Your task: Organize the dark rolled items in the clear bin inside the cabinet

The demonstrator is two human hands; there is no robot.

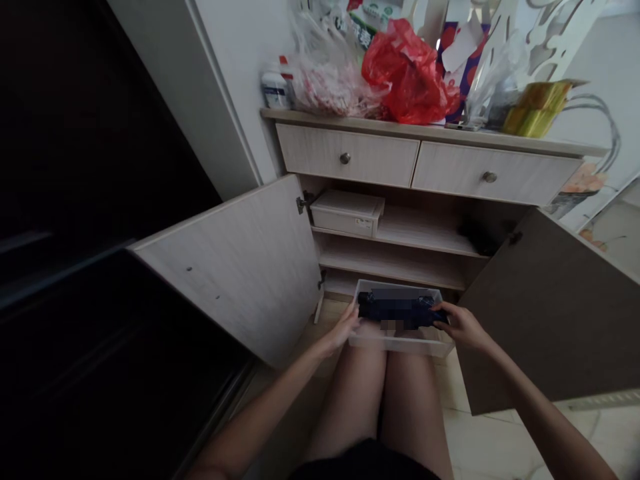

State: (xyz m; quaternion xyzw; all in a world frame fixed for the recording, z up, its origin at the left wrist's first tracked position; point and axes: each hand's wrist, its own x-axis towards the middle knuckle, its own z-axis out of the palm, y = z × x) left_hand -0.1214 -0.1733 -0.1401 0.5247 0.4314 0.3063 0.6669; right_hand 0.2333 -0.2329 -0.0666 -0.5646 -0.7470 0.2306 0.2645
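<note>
A clear plastic box [400, 345] rests on my thighs in front of the cabinet. Inside it lies a long navy bundle that looks like a folded umbrella [373, 308]; its middle is blurred out. My left hand [346, 329] is closed around the left wall of the box. At the other end, the fingers of my right hand [464, 325] pinch the right tip of the folded umbrella, above the box's right rim.
Both doors of the cabinet stand wide, the left door [240, 260] and the right door [555, 320]. A white lidded box [345, 212] and a black item [477, 237] sit on the upper shelf. Bags, including a red plastic bag [407, 73], crowd the cabinet top.
</note>
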